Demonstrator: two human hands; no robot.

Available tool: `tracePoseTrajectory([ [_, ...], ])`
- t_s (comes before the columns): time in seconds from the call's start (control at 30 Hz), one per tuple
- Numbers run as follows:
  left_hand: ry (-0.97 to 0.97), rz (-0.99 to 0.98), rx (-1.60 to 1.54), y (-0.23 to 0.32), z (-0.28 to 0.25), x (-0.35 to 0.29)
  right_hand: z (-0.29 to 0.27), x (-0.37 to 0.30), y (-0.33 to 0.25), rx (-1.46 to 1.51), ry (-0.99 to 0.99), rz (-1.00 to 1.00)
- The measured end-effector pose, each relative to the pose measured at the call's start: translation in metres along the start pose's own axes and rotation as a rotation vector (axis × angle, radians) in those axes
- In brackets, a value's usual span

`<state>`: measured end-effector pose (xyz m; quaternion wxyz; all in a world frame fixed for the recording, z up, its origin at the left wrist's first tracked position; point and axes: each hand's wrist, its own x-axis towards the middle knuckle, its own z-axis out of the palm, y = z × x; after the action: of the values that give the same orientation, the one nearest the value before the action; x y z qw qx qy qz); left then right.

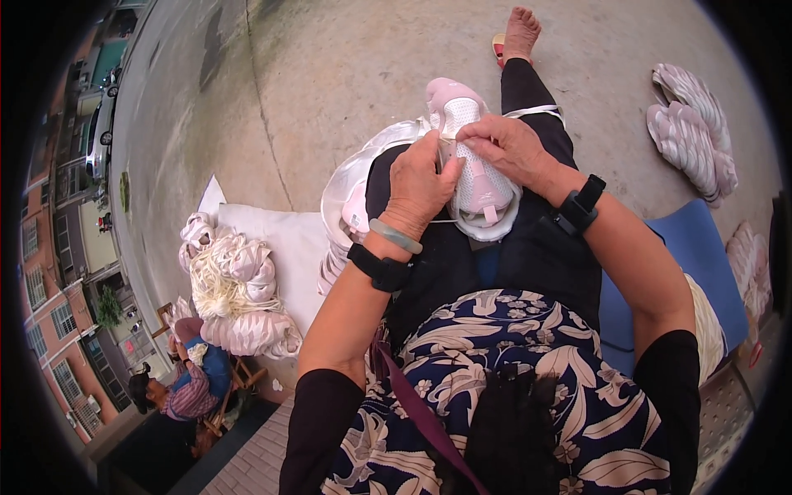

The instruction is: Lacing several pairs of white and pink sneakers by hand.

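A pink and white shoe upper (483, 191) lies across my lap, its pink toe end (450, 89) pointing away from me. At its left edge my left hand (422, 175) is closed, thumb and fingers pinched on a thin pale shoelace (449, 139). From the right, my right hand (513, 150) bends over the upper, its fingertips pinched together at the same lace, close to the left fingertips. The lace's exact path between the fingers is partly hidden. More white and pink uppers (356, 208) hang beside my left thigh.
On the left, bundled uppers (260, 330) and a heap of cream laces (221, 279) rest on a white sheet (285, 239). Stacked uppers (691, 132) lie on the concrete floor at right, past a blue board (701, 247). Another person (194, 379) sits at lower left.
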<state>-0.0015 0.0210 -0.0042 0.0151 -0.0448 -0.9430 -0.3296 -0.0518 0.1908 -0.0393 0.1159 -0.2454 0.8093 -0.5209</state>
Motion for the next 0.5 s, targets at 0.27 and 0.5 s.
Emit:
tracePoseTrajectory([
  [0.27, -0.297, -0.037, 0.397, 0.023, -0.004, 0.011, 0.005, 0.0, -0.026, -0.202, 0.043, 0.069],
  [0.5, -0.195, -0.114, 0.322, 0.011, 0.004, 0.005, 0.016, -0.001, -0.032, -0.268, 0.06, 0.126],
])
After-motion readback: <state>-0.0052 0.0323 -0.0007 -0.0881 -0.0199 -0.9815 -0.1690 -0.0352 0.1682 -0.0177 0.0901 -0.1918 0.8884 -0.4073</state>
